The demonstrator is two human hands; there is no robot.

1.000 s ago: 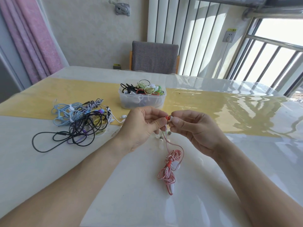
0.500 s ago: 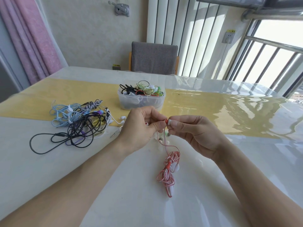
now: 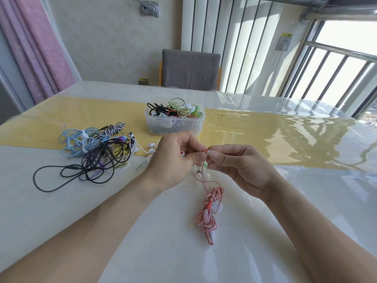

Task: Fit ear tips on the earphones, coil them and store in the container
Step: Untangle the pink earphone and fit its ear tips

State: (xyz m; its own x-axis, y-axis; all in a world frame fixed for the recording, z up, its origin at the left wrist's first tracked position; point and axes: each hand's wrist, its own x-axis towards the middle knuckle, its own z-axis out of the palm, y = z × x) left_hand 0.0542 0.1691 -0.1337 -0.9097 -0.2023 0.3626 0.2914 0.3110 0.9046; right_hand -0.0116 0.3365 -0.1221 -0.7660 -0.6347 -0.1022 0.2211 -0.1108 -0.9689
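Glossy white table with a yellow runner, grey chair behind, barred window at right. I see both hands raised over the table, meeting fingertip to fingertip. Left hand pinches a red earbud of the red-and-white earphones; a second red bud shows by its thumb. Right hand pinches a white ear tip right against that bud. Cable hangs down, loose bundle lying on the table, not coiled. Spare white ear tips lie under the hands. Clear plastic container beyond already holds coiled sets. Tangled earphone pile at left looks undone. My read: mid tip-fitting on this pair; coiling, storing, and the pile remain.
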